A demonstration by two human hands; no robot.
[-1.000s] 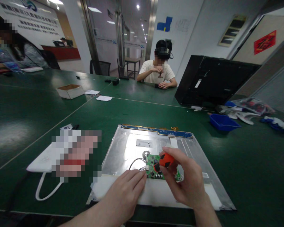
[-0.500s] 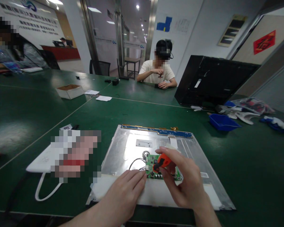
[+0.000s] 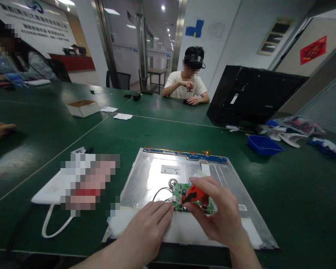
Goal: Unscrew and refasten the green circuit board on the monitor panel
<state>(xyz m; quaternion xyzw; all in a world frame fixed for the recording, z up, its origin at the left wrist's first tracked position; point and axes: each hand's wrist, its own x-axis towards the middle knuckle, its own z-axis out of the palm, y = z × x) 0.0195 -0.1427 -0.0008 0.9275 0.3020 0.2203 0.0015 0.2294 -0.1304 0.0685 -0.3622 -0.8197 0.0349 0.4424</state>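
Note:
My right hand (image 3: 220, 209) is closed around the orange and black handle of a screwdriver (image 3: 197, 192), held above a green circuit board (image 3: 177, 189). The tool's tip is hard to make out. The fingers of my left hand (image 3: 149, 228) are stretched out and lie flat, their tips touching the left edge of the board near thin dark wires (image 3: 158, 191). Beneath both hands lies a silvery display panel (image 3: 141, 183), with a blue circuit strip (image 3: 184, 155) along its far edge and a pale ribbon cable (image 3: 204, 168) running down from that strip.
To the left are a white power bank-like device (image 3: 49, 186) with a white cable and a blurred-out patch. A black monitor (image 3: 254, 97) and a blue tray (image 3: 263, 145) stand at the right. A co-worker (image 3: 186, 84) sits opposite; another person's hand (image 3: 0, 130) reaches in from the left.
My right hand has turned slightly with the screwdriver, its fingers shifting on the handle. My left hand stays put. At the left edge, another person's hand has moved farther in and up.

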